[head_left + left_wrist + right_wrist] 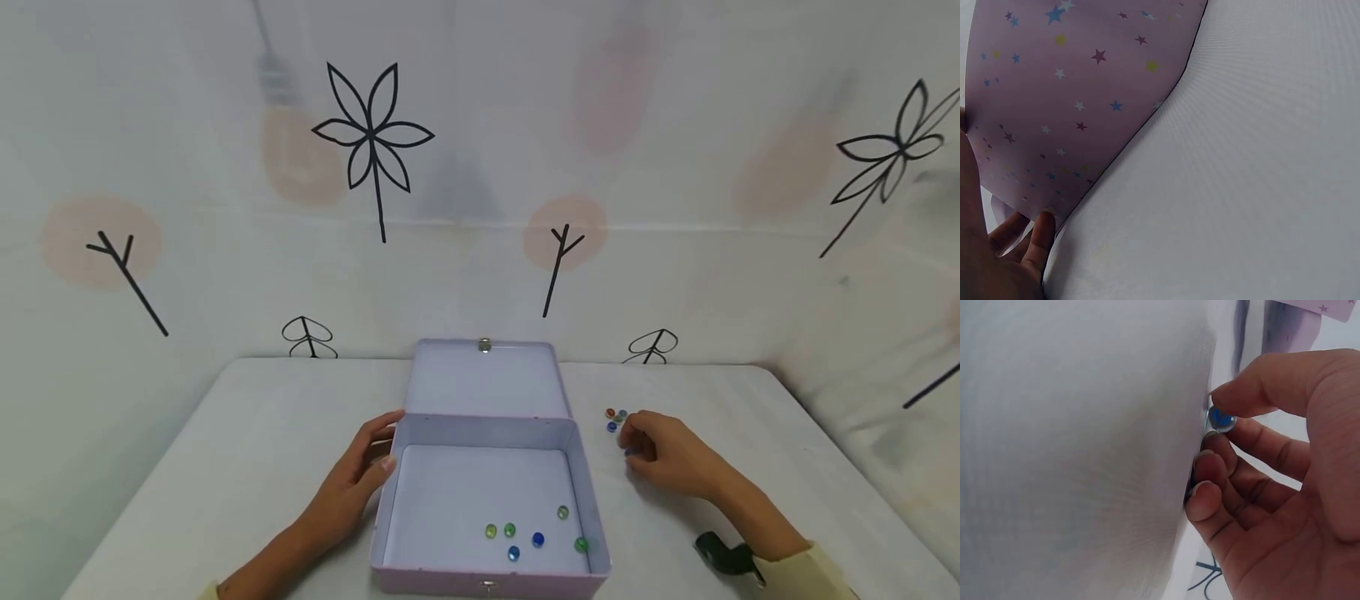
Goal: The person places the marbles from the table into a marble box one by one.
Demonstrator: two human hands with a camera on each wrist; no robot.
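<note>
An open lilac hinged box (480, 483), star-patterned outside, holds several glass marbles (537, 540), mostly green and blue, toward its front right. My left hand (352, 477) holds the box's left edge, thumb at the rim. In the left wrist view, fingers (1040, 240) press the outer wall by the bottom edge. Right of the box, my right hand (671, 454) is low over the table. In the right wrist view it pinches a clear marble with a blue swirl (1222, 419) between thumb and index finger, its other fingers curled. Several loose marbles (611, 427) lie just beyond this hand.
The lid (487, 379) leans back behind the box, its clasp (484, 344) at the top. A white cloth covers the table (300, 417). Patterned fabric (480, 275) hangs behind and at both sides. A dark device (726, 557) sits at my right wrist.
</note>
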